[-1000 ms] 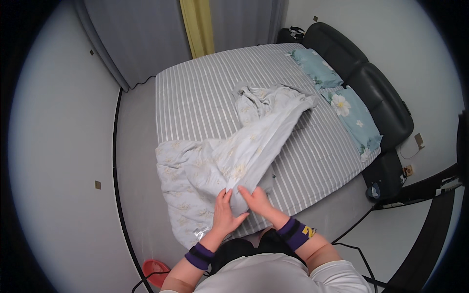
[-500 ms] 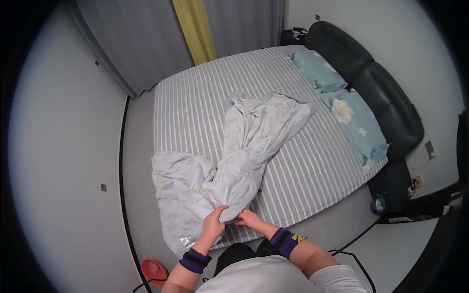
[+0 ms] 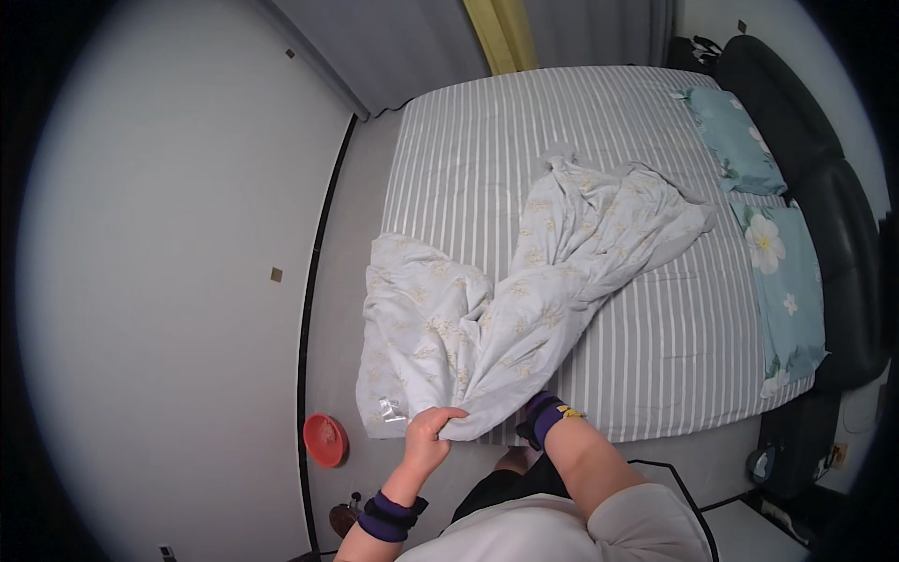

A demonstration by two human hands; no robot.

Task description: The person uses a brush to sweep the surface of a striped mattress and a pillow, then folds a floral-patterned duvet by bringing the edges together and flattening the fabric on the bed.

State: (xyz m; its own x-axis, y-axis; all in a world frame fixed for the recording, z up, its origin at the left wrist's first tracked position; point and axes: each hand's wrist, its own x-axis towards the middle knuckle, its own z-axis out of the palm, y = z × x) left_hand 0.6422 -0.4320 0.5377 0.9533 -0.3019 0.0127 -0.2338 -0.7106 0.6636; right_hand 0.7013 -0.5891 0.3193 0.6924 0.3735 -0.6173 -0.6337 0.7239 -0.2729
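Note:
A pale quilt (image 3: pixel 534 328) with a small yellowish print lies bunched and twisted across the foot of the bed (image 3: pixel 646 393). My left hand (image 3: pixel 431 437) grips its near edge, fingers closed over the fabric, beside a shiny label (image 3: pixel 391 409) on the corner. My right forearm (image 3: pixel 585 459) reaches forward to the quilt's near fold. Past the purple wristband (image 3: pixel 545 419), my right hand is hidden under the cloth, so its fingers do not show.
Two teal floral pillows (image 3: pixel 791 290) lie by the dark headboard (image 3: pixel 843 253). On the left, a red basin (image 3: pixel 325 440) and a small brown stool-like thing (image 3: pixel 345 518) stand on the floor by the white wall (image 3: pixel 187 281). Grey curtains (image 3: pixel 403 47) hang behind.
My view has swung left, so the bed sits farther right. My right hand has slipped from the quilt's edge to underneath it. The left hand keeps its hold, and the near edge is spread wider.

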